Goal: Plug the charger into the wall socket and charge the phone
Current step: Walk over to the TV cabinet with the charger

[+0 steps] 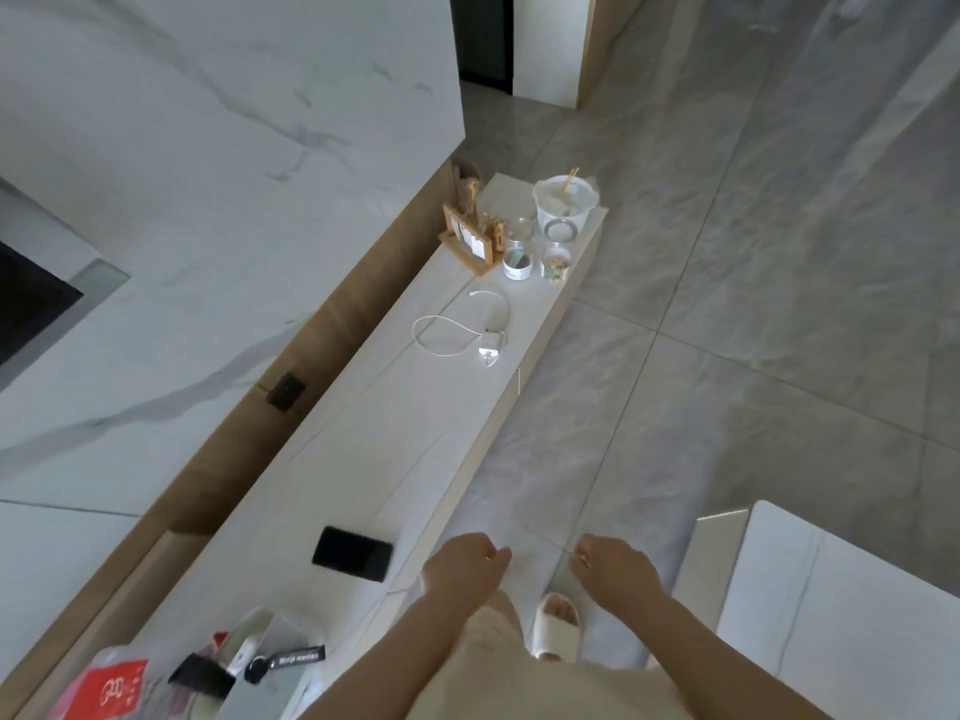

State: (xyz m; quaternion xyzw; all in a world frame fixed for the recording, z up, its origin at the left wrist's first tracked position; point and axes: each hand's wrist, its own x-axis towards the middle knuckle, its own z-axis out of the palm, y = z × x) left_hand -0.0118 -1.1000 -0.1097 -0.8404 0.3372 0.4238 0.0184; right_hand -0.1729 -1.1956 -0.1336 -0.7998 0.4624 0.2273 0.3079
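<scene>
Nothing done yet: your left hand and right hand have a loose, empty grip. On the bench, the charger lies unplugged beyond the wall socket, the phone short of it.

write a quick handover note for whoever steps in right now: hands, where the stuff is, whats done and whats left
Left hand: loosely curled, holds nothing, at the near edge of the low white cabinet.
Right hand: loosely curled, holds nothing, over the floor.
Phone: flat on the cabinet top by the left hand, no cable in it.
Charger: farther along the cabinet top, its white cable looped beside it.
Wall socket: dark, on the wood panel behind the cabinet, nothing plugged in.
Done: nothing yet.
Left: pick up the charger, plug it into the socket, connect the cable to the phone.
</scene>
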